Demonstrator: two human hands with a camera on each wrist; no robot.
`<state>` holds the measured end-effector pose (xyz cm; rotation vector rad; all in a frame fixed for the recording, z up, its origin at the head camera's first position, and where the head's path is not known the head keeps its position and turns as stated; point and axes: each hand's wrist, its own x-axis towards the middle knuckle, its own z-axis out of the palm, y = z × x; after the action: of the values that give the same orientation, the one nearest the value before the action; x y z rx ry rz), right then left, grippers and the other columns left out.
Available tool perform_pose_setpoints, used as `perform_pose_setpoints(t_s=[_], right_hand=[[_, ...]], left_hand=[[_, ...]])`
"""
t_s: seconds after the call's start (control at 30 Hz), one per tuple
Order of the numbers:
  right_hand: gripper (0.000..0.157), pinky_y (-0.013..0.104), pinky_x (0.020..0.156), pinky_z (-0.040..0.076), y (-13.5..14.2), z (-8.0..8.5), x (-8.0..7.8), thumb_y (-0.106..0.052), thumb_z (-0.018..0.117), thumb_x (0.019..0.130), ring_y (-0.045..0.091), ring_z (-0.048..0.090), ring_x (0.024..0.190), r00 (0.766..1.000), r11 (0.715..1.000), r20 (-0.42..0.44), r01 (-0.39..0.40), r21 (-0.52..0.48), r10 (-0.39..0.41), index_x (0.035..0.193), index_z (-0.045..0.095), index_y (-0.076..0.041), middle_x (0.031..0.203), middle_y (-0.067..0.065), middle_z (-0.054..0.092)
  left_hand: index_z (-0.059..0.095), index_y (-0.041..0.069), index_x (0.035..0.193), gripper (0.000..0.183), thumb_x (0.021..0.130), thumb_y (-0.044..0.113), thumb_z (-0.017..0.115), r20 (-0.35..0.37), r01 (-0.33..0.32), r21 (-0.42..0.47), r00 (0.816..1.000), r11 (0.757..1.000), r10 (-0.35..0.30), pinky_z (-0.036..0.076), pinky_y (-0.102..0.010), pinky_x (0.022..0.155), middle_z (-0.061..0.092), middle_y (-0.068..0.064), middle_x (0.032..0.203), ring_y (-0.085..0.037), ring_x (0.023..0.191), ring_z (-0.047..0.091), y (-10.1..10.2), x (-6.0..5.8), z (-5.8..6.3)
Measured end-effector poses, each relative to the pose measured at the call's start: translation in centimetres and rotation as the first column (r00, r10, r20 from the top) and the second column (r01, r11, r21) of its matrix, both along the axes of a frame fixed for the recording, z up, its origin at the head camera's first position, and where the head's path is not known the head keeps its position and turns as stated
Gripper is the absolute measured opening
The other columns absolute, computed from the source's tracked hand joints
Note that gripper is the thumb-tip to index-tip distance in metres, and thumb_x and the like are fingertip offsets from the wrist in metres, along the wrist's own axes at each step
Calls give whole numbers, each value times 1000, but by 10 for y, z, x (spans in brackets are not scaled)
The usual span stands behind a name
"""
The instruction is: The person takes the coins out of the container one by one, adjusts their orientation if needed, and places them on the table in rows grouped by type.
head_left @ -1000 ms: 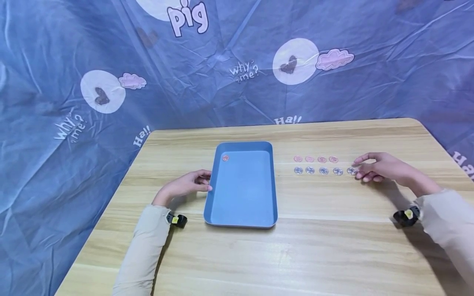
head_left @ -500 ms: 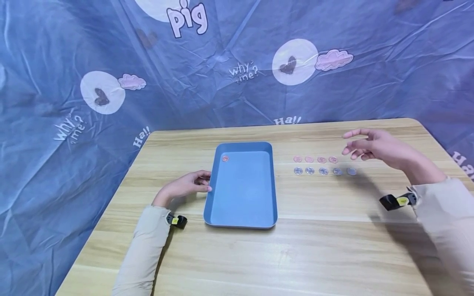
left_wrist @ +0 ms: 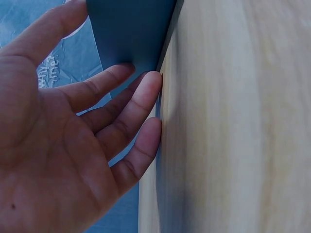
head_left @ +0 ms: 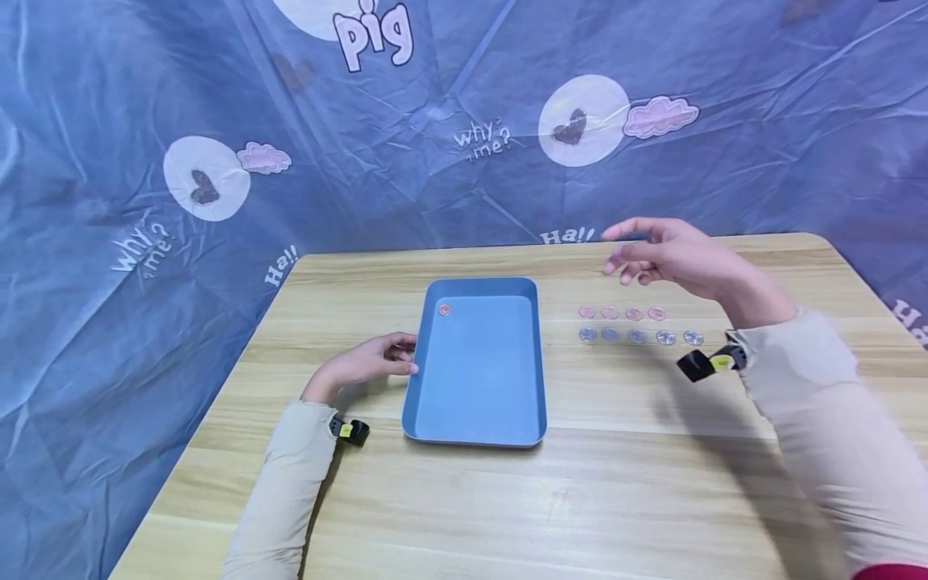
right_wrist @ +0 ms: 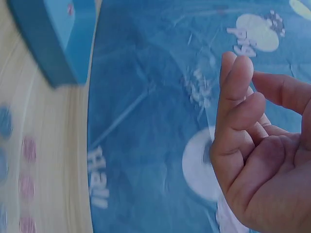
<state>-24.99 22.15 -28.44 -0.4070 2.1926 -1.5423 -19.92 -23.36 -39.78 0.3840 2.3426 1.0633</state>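
A blue rectangular tray point(head_left: 482, 370) lies near the middle of the table, with one reddish coin point(head_left: 445, 309) in its far left corner. My left hand point(head_left: 370, 366) is at the tray's left side. In the left wrist view its fingers rest against the outer wall and the thumb tip point(left_wrist: 77, 12) is at the rim. Right of the tray are two rows of coins: reddish coins point(head_left: 634, 314) behind, silver coins point(head_left: 665, 338) in front. Above and behind these rows is my right hand point(head_left: 681, 254), raised with loosely bent fingers. No object shows between them in the right wrist view.
The wooden table point(head_left: 507, 515) ends at a back edge against a blue printed cloth point(head_left: 399, 161). Dark wrist cameras point(head_left: 702, 365) stick out from both sleeves. The right arm's shadow falls across the tabletop.
My right hand has left the far right silver coin, risen, and swung left over the rows. The coins stay in place. My left hand stays at the tray's side.
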Motion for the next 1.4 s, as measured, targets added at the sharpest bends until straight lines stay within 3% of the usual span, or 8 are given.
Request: perform_pose_setpoints(t_s=[0.33, 0.77, 1.03, 1.4], right_hand=[[32, 20, 61, 47, -73, 5, -13, -10, 48, 99, 12, 64, 73, 995, 989, 62, -65, -135, 74, 131, 44, -7, 90, 0, 71], [35, 20, 58, 45, -150, -9, -25, -19, 47, 102, 11, 62, 70, 970, 958, 143, -157, -239, 195, 135, 46, -8, 101, 6, 64], [33, 19, 57, 45, -186, -35, -34, -19, 48, 102, 10, 61, 68, 955, 940, 224, -118, -321, 196, 132, 51, -7, 97, 4, 66], [39, 16, 56, 44, -212, -87, -48, -27, 51, 101, 5, 62, 68, 929, 962, 352, -17, -274, 117, 137, 50, -11, 95, 1, 65]], left_hand=[[36, 2, 146, 67, 93, 32, 64, 3, 0, -1, 1000, 1000, 0, 42, -46, 108, 55, -17, 133, -30, 121, 54, 0, 0, -1], [37, 2, 145, 66, 92, 30, 65, 9, -7, 15, 1000, 1000, 7, 41, -46, 109, 54, -18, 135, -29, 121, 54, -1, 1, 1], [37, 2, 146, 67, 92, 30, 65, 18, -11, 15, 1000, 1000, 11, 44, -44, 107, 53, -17, 136, -28, 120, 54, 0, 0, 1], [38, 4, 146, 68, 91, 31, 67, 27, -23, 13, 999, 1000, 23, 43, -44, 107, 55, -15, 134, -28, 120, 55, 1, 0, 2]])
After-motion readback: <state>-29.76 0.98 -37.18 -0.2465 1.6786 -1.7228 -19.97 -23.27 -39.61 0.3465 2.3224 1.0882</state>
